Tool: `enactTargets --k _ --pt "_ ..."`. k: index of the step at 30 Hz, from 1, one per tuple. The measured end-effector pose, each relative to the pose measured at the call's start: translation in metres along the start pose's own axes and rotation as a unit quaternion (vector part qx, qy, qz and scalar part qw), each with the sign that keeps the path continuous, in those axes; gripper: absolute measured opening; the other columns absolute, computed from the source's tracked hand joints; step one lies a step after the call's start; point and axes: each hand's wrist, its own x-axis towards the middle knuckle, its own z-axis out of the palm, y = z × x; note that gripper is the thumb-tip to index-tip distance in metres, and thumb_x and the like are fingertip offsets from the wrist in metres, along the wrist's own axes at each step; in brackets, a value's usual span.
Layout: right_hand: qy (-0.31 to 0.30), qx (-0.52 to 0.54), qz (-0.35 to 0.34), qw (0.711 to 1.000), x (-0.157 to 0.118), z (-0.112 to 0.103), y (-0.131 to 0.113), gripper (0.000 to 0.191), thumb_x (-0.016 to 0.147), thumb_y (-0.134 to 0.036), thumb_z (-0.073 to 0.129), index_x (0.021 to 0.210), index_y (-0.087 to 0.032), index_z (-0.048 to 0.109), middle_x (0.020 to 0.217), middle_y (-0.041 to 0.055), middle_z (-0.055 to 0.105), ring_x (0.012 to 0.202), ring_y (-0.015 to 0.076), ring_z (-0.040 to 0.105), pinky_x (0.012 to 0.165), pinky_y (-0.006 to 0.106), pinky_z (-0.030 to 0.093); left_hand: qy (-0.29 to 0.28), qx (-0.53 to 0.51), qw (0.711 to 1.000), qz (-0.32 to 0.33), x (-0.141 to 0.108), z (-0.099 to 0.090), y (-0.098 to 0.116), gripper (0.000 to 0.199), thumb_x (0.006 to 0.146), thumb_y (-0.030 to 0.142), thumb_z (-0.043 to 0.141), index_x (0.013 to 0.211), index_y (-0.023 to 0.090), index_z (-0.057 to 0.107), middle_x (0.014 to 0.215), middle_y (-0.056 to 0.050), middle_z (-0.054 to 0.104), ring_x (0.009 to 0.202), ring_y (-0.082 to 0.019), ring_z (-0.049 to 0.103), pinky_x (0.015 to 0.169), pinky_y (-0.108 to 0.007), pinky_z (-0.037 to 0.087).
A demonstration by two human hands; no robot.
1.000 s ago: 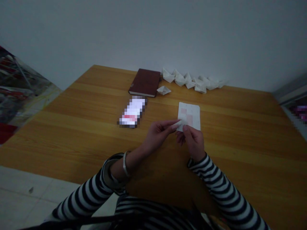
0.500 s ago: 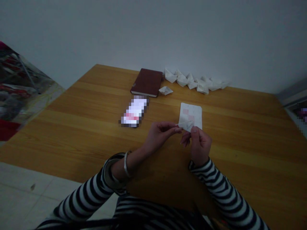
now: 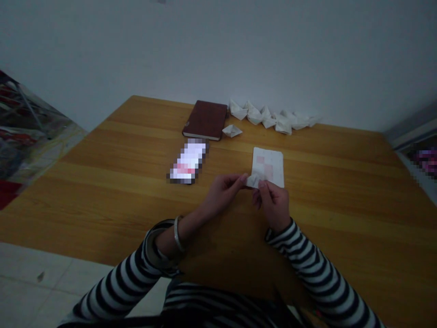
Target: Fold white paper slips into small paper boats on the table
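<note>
A small folded piece of white paper point(image 3: 253, 181) is stretched between my two hands, above the table. My left hand point(image 3: 225, 191) pinches its left end between thumb and fingers. At the other end, the thumb and forefinger of my right hand point(image 3: 274, 200) close on it, with the remaining fingers curled beneath. Just behind lies a white paper sheet or pad point(image 3: 276, 163) with pinkish patches, its near edge partly hidden by my right hand. Several folded paper boats point(image 3: 268, 117) stand in a row near the wall, and a single paper boat point(image 3: 232, 131) sits in front of them.
A dark red notebook point(image 3: 207, 117) lies at the back of the wooden table point(image 3: 112, 182), left of the boats. Nearer to me is a phone point(image 3: 190, 160) with a lit, blurred screen. The wall point(image 3: 218, 50) borders the table's far edge.
My hands have drawn slightly closer together, and the folded paper between them now shows a shorter, flatter face. The whole view has shifted a little.
</note>
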Motion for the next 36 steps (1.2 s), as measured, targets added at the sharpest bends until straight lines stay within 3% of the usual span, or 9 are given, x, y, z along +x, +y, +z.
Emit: enactTargets --k 5,9,12,15,17,21,26,31,36 --pt "-0.031 -0.131 -0.05 0.99 0.002 0.0 0.002 0.04 0.097 -0.035 0.048 0.061 -0.019 0.057 0.05 -0.0022 0.054 0.046 0.0103 0.05 0.051 0.024 0.039 0.034 0.04 0.999 0.001 0.002 0.002 -0.009 0.031 0.087 0.041 0.064 0.078 0.013 0.074 0.074 -0.003 0.072 0.069 -0.015 0.064 0.065 -0.024 0.05" --pt "-0.047 -0.021 0.024 0.998 0.001 0.004 0.004 0.041 0.097 -0.042 0.047 0.065 -0.019 0.058 0.05 -0.0021 0.056 0.043 0.0106 0.051 0.045 0.022 0.04 0.042 0.047 0.998 0.003 0.002 0.002 -0.014 0.035 0.09 0.041 0.058 0.077 0.012 0.072 0.071 -0.004 0.071 0.067 -0.015 0.063 0.064 -0.025 0.05" --pt "-0.036 0.076 0.111 0.99 0.003 0.005 0.007 0.042 0.095 -0.047 0.048 0.063 -0.02 0.056 0.045 -0.0029 0.056 0.036 0.0105 0.049 0.038 0.021 0.038 0.031 0.11 0.993 0.035 0.003 -0.003 -0.016 0.03 0.094 0.037 0.054 0.098 0.014 0.073 0.083 -0.005 0.074 0.075 -0.016 0.067 0.071 -0.026 0.053" --pt "-0.019 0.099 0.144 0.984 0.007 0.002 0.009 0.048 0.093 -0.048 0.05 0.053 -0.02 0.053 0.041 -0.0022 0.055 0.033 0.0096 0.047 0.036 0.021 0.035 -0.008 0.211 0.973 0.096 0.003 -0.007 -0.015 0.031 0.091 0.032 0.06 0.118 0.018 0.068 0.106 -0.007 0.075 0.094 -0.02 0.07 0.085 -0.031 0.054" --pt "-0.014 0.104 0.129 0.986 0.009 -0.001 0.01 0.052 0.093 -0.048 0.049 0.05 -0.02 0.051 0.041 -0.0017 0.054 0.035 0.0092 0.047 0.038 0.021 0.037 -0.04 0.244 0.962 0.119 0.002 -0.008 -0.013 0.03 0.09 0.03 0.062 0.117 0.018 0.07 0.113 -0.009 0.074 0.098 -0.021 0.07 0.088 -0.032 0.053" --pt "-0.028 0.095 0.069 0.993 0.012 -0.004 0.008 0.044 0.089 -0.049 0.058 0.056 -0.02 0.055 0.051 -0.0021 0.057 0.045 0.0102 0.05 0.046 0.022 0.04 -0.091 0.206 0.97 0.094 0.001 -0.005 -0.01 0.026 0.094 0.032 0.055 0.105 0.02 0.075 0.1 -0.005 0.078 0.088 -0.02 0.072 0.082 -0.03 0.055" --pt "-0.019 0.068 0.026 0.997 0.014 -0.003 0.007 0.038 0.085 -0.047 0.064 0.061 -0.02 0.054 0.057 -0.0033 0.054 0.051 0.0102 0.046 0.047 0.022 0.037 -0.088 0.134 0.985 0.059 0.001 -0.002 -0.011 0.027 0.093 0.035 0.056 0.108 0.022 0.075 0.108 -0.006 0.076 0.1 -0.023 0.07 0.09 -0.035 0.053" --pt "-0.045 0.002 0.029 0.999 0.015 -0.007 0.012 0.038 0.09 -0.046 0.058 0.063 -0.02 0.053 0.054 -0.0046 0.049 0.048 0.0097 0.044 0.045 0.021 0.033 -0.12 0.125 0.984 0.043 0.001 -0.003 -0.012 0.031 0.096 0.031 0.05 0.116 0.019 0.071 0.108 -0.007 0.076 0.098 -0.021 0.07 0.089 -0.035 0.053" --pt "-0.046 -0.014 0.035 0.998 0.014 -0.006 0.017 0.037 0.092 -0.046 0.055 0.065 -0.02 0.053 0.054 -0.0044 0.05 0.048 0.0102 0.045 0.044 0.021 0.033 -0.1 0.133 0.985 0.04 0.001 -0.003 -0.014 0.03 0.095 0.03 0.052 0.114 0.019 0.072 0.106 -0.006 0.076 0.098 -0.022 0.069 0.09 -0.036 0.051"
